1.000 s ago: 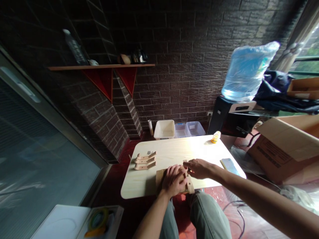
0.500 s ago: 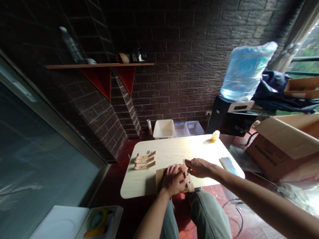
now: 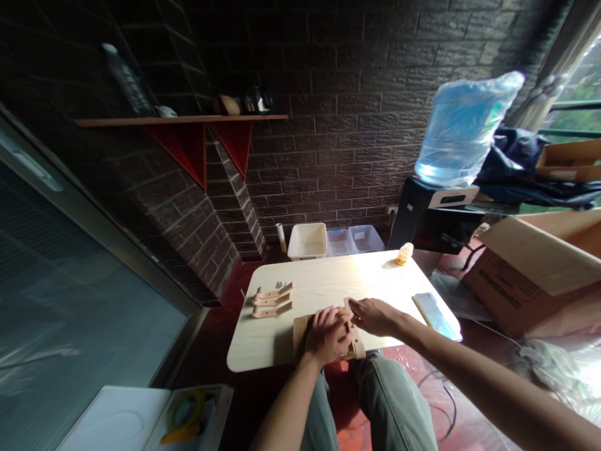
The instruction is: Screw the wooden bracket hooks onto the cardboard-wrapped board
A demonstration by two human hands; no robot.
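Note:
At the table's near edge, my left hand (image 3: 328,333) presses down over a wooden box-like piece (image 3: 301,335), its fingers curled across the top. Along that piece's right side runs a pale wooden strip with holes (image 3: 359,348). My right hand (image 3: 370,315) is closed just above the strip, around a small tool with a yellow part (image 3: 357,317). Most of this tool is hidden in the fist. To the left on the table, several bent wooden brackets with holes (image 3: 272,310) lie side by side, close to some small grey screw-like pieces (image 3: 278,285).
The pale table (image 3: 253,351) also carries a phone-like slab (image 3: 436,315) at right and an orange-and-white small container (image 3: 404,254) at the far corner. Plastic bins (image 3: 307,241) stand behind it. A cardboard box (image 3: 502,282) and a water dispenser (image 3: 425,216) are at right.
The view has shifted slightly. Both hands stay in nearly the same place on the wooden pieces, and the brackets have not moved on the table.

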